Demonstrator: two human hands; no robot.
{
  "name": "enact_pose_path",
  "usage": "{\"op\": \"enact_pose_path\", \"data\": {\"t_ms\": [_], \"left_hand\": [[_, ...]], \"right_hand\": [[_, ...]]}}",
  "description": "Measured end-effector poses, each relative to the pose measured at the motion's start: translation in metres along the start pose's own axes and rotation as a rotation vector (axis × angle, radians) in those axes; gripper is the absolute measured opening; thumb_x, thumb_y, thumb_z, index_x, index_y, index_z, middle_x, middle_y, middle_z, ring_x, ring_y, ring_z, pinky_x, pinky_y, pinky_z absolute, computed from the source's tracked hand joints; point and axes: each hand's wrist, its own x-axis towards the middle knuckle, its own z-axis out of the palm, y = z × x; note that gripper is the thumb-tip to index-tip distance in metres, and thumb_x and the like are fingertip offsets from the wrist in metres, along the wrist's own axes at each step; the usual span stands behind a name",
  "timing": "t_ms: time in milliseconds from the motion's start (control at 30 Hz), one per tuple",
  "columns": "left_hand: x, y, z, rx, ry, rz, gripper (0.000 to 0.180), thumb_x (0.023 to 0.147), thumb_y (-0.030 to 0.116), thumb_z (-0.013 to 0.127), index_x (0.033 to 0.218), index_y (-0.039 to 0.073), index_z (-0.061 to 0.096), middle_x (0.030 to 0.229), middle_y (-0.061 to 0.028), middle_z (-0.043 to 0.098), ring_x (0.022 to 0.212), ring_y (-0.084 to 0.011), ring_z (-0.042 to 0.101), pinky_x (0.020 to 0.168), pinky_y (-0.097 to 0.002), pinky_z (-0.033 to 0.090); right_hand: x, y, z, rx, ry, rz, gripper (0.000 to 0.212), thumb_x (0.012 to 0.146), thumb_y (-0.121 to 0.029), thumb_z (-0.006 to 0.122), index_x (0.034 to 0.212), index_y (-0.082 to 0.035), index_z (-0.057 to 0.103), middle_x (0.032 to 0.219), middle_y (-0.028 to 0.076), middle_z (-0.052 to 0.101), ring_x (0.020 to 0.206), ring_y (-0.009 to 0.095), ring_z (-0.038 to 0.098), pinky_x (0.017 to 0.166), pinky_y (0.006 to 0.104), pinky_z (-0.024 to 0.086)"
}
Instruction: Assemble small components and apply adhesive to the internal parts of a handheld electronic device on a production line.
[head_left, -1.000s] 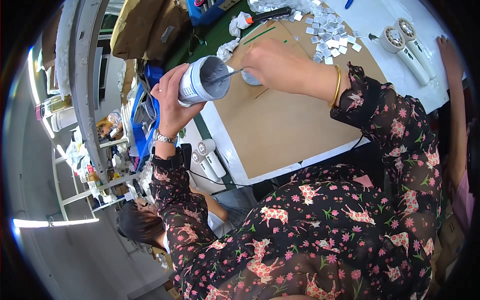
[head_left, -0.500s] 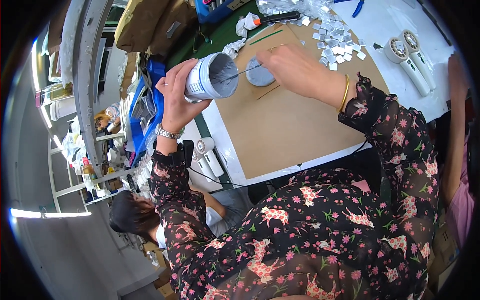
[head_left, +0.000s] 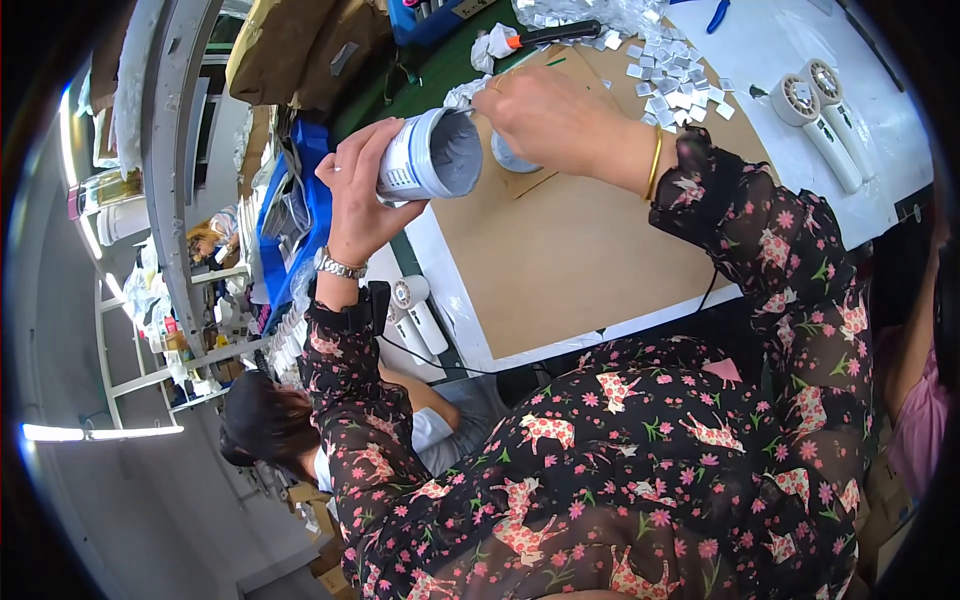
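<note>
In my left hand (head_left: pixel 358 190) is a white plastic jar (head_left: pixel 408 162), my fingers wrapped round its side. The jar lies tilted, its mouth facing right, and thick grey paste (head_left: pixel 456 158) coats the inside. My right hand (head_left: pixel 545 122) pinches a thin dark stirring stick (head_left: pixel 468 110), its visible part at the upper rim of the jar. Most of the stick is hidden by the hand and rim. Below that hand, partly covered by it, a round grey lid (head_left: pixel 507 156) lies on a brown board (head_left: pixel 570 270).
Many small square silvery tiles (head_left: pixel 672 85) lie at the board's far right. Two white handheld fans (head_left: pixel 828 125) lie farther right, and others (head_left: pixel 412 305) left of the board. A knife with a black handle (head_left: pixel 555 35) lies at the back. People sit on both sides.
My right hand has moved left toward the jar, bringing the stick from inside its mouth up to the upper rim. It now covers part of the grey lid.
</note>
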Motion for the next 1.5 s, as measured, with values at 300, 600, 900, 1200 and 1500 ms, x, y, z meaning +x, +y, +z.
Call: {"op": "enact_pose_path", "data": {"t_ms": [300, 600, 900, 1200, 1500], "left_hand": [[0.004, 0.002, 0.002, 0.083, 0.04, -0.005, 0.097, 0.056, 0.015, 0.094, 0.145, 0.021, 0.058, 0.143, -0.0032, 0.062, 0.132, -0.0243, 0.057, 0.102, -0.0412, 0.029], [0.02, 0.008, 0.011, 0.102, 0.045, 0.046, 0.099, 0.054, 0.014, 0.095, 0.145, 0.022, 0.058, 0.143, -0.0035, 0.062, 0.132, -0.0251, 0.057, 0.103, -0.0421, 0.029], [0.019, 0.004, 0.002, 0.137, 0.1, 0.053, 0.097, 0.055, 0.013, 0.094, 0.145, 0.02, 0.058, 0.143, -0.0055, 0.063, 0.132, -0.0263, 0.058, 0.102, -0.0419, 0.03], [0.021, 0.005, 0.008, 0.094, 0.113, 0.083, 0.099, 0.054, 0.012, 0.094, 0.145, 0.019, 0.057, 0.143, -0.006, 0.062, 0.131, -0.026, 0.058, 0.102, -0.0415, 0.03], [0.022, 0.002, 0.025, 0.141, 0.163, 0.088, 0.101, 0.052, 0.012, 0.095, 0.145, 0.02, 0.057, 0.144, -0.006, 0.062, 0.131, -0.025, 0.059, 0.101, -0.0412, 0.029]], "right_hand": [[-0.027, 0.002, -0.007, 0.327, -0.217, 0.334, 0.016, 0.093, -0.005, 0.06, 0.085, 0.002, 0.071, 0.07, 0.023, 0.064, 0.07, 0.045, 0.065, 0.068, 0.0532, 0.052], [-0.018, 0.01, -0.005, 0.101, -0.031, 0.109, 0.016, 0.097, -0.01, 0.064, 0.105, -0.002, 0.076, 0.079, 0.023, 0.067, 0.077, 0.043, 0.066, 0.068, 0.0515, 0.052], [-0.042, 0.006, -0.018, 0.131, -0.129, 0.137, 0.013, 0.095, -0.008, 0.065, 0.104, 0.0, 0.07, 0.079, 0.019, 0.068, 0.078, 0.04, 0.068, 0.071, 0.0495, 0.053], [-0.021, 0.036, -0.01, -0.067, 0.076, -0.002, 0.013, 0.09, -0.005, 0.062, 0.082, 0.001, 0.069, 0.088, 0.021, 0.07, 0.091, 0.041, 0.07, 0.075, 0.0501, 0.055], [-0.039, 0.023, -0.005, 0.269, -0.196, 0.422, 0.012, 0.094, -0.006, 0.063, 0.094, 0.002, 0.073, 0.079, 0.024, 0.067, 0.076, 0.045, 0.065, 0.073, 0.0516, 0.052]]}}
